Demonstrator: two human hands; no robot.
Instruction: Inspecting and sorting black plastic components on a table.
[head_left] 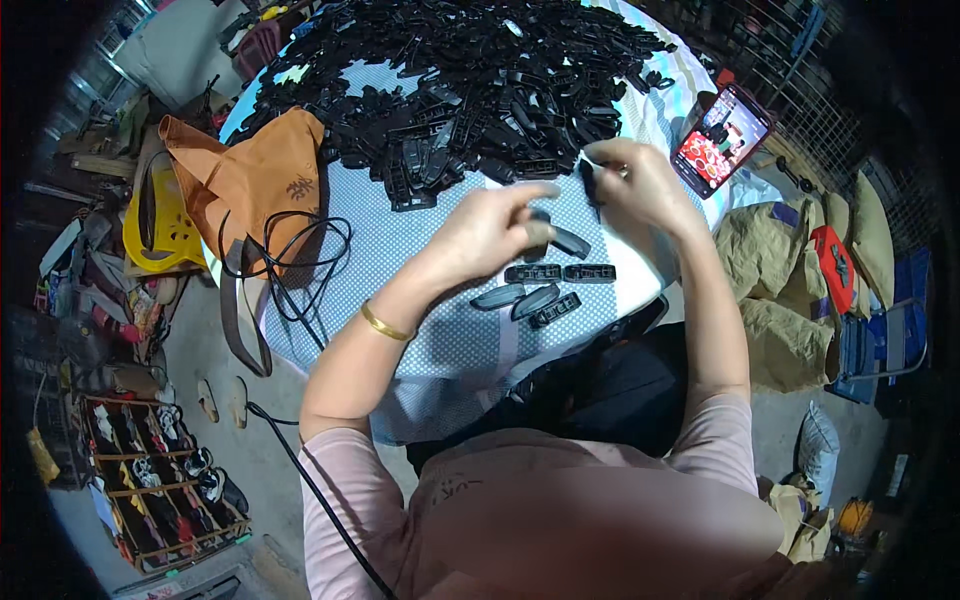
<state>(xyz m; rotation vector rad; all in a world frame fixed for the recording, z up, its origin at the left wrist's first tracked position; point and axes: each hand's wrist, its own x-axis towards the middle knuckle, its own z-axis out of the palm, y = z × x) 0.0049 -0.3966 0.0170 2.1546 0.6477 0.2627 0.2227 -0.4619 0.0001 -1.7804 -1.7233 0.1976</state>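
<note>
Over the front of the round table, my right hand (640,185) pinches a slim black plastic part (588,186) between thumb and fingertips. To its left, my left hand (490,228) is curled with the index finger stretched forward. A small dark plastic part (540,216) shows between its fingers and thumb, partly hidden and blurred. Just below those fingers lies a smooth curved black piece (571,241). Nearer me rest two slotted black parts (533,273) end to end, two smooth oval black pieces (498,297), and another slotted part (556,310).
A large heap of black plastic parts (480,90) covers the table's far side. An orange bag (255,185) and a looped black cable (285,262) lie at the left. A lit phone (722,140) stands at the right edge. Paper sacks (785,345) stand beyond it.
</note>
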